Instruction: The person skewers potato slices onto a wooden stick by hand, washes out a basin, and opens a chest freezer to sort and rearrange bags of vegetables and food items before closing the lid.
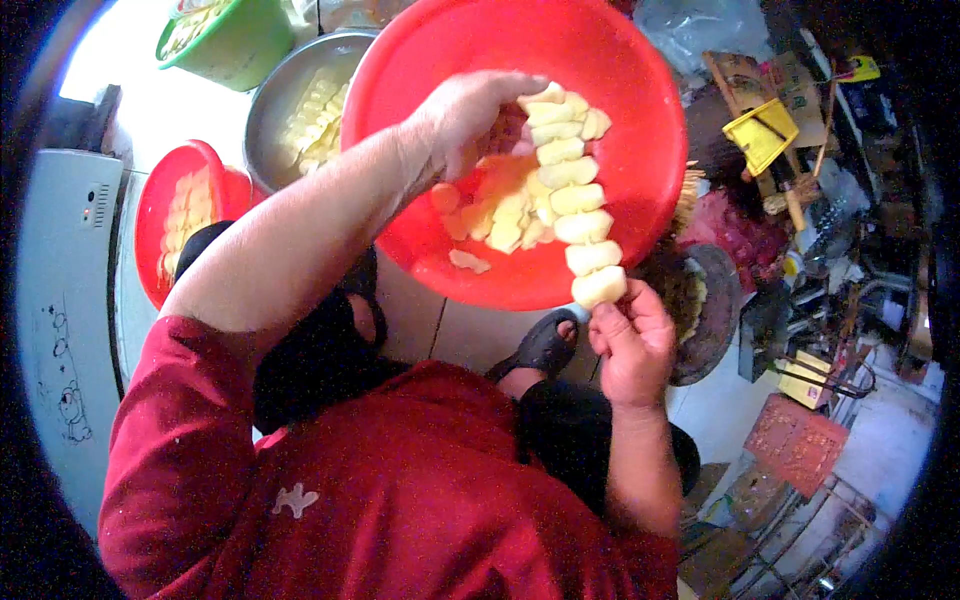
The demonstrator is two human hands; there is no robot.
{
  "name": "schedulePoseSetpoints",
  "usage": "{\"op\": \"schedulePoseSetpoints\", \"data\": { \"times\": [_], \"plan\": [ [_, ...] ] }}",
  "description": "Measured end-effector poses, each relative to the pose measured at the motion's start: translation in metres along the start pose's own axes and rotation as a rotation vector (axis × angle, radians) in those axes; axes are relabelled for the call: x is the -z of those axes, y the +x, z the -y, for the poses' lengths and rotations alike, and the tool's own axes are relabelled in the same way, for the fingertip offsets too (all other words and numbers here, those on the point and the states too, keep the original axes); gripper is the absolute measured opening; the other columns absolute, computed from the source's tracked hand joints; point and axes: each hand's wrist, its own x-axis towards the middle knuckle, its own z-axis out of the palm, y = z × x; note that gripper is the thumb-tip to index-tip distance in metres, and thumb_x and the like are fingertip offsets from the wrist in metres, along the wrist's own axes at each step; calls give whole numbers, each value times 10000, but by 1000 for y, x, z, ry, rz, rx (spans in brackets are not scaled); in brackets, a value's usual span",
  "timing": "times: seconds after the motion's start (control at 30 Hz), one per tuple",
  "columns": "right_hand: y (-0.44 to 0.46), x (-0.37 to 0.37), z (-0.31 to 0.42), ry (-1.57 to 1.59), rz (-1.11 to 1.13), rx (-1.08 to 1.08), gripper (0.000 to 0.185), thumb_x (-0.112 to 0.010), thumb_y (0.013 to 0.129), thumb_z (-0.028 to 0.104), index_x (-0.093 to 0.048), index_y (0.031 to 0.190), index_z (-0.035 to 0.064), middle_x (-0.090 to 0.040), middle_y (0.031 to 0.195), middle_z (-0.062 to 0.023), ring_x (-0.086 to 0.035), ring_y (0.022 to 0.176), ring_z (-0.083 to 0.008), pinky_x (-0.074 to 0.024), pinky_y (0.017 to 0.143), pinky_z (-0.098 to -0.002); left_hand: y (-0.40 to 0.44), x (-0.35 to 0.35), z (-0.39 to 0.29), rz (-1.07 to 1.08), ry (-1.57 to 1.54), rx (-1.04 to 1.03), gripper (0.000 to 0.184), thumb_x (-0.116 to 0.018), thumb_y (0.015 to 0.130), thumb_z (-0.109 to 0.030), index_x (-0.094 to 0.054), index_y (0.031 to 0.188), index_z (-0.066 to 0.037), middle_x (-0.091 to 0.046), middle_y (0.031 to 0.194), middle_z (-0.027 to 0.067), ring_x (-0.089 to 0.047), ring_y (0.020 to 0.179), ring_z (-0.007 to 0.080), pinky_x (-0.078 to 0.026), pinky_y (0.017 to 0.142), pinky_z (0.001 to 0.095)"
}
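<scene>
A row of pale yellow slices point(578, 199) is threaded in a line over the big red basin point(430, 60). At its near end my right hand point(635, 340) pinches the skewer just below the last slice. My left hand point(480, 115) curls at the far end, with its fingers on the top slices and partly hidden. Loose yellow slices point(505, 215) lie in the basin beneath my left hand. The skewer itself is mostly hidden by the slices.
A metal bowl point(265, 130) with slices, a green tub point(240, 50) and a smaller red basin point(150, 230) with skewered slices stand at the left. A yellow dustpan-like object point(760, 135) and clutter lie right. A dark round tray point(715, 320) sits beside the big basin.
</scene>
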Motion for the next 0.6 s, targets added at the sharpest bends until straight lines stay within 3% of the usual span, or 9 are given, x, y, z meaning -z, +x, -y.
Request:
{"op": "schedulePoseSetpoints", "data": {
  "times": [0.07, 0.1, 0.2, 0.33, 0.37, 0.53, 0.6],
  "plan": [
    [1, -2, 0, 0, -6, -2, 240, -639, 829, 115, -600, 1055, 43, -593, 768, 25, -455, 570, -35, -375, 501, -178, 1, -5, 15, 123, -154, 47, 279, -559, 892, -299, -598, 1027, -58, -642, 896, 55, -622, 810, 144, -509, 742, 274],
    [2, -4, 0, 20, -7, 9, 253, -641, 825, 112, -595, 1064, 44, -592, 771, 25, -461, 575, -39, -386, 515, -182, -14, -19, 16, 157, -207, -21, 279, -541, 910, -299, -568, 1081, -81, -638, 923, 46, -628, 835, 144, -515, 706, 270],
    [6, -12, 3, 4, -16, 27, 185, -634, 822, 105, -598, 995, 54, -572, 745, 38, -458, 580, -40, -379, 517, -190, -33, -35, 25, 186, -340, 65, 272, -503, 933, -261, -515, 1137, -82, -621, 967, 33, -632, 852, 164, -541, 683, 272],
    [10, -21, 1, -14, 29, 5, 140, -630, 822, 99, -607, 956, 66, -563, 737, 46, -453, 581, -38, -373, 516, -194, -40, -43, 30, 137, -575, 30, 256, -467, 940, -260, -508, 1101, -66, -604, 923, 63, -625, 819, 200, -536, 682, 319],
    [10, -24, 0, -40, 40, 3, 122, -600, 843, 85, -586, 959, 50, -532, 706, 28, -445, 563, -52, -409, 496, -218, -43, -43, 30, 157, -619, 57, 251, -459, 937, -274, -516, 1067, -67, -593, 893, 72, -613, 780, 213, -529, 687, 349],
    [11, -38, 0, -69, 43, 5, 92, -600, 851, 81, -572, 932, 49, -512, 646, 1, -449, 504, -70, -454, 430, -244, -50, -45, 27, 86, -628, 32, 263, -425, 943, -295, -520, 1022, -62, -580, 844, 84, -594, 713, 231, -519, 648, 374],
    [12, -42, -1, -69, 28, 2, 84, -607, 846, 77, -573, 918, 50, -514, 642, 2, -454, 499, -69, -453, 418, -241, -47, -37, 30, 139, -603, 54, 279, -419, 949, -289, -520, 1067, -57, -623, 887, 100, -624, 797, 270, -514, 751, 419]
  ]
}}
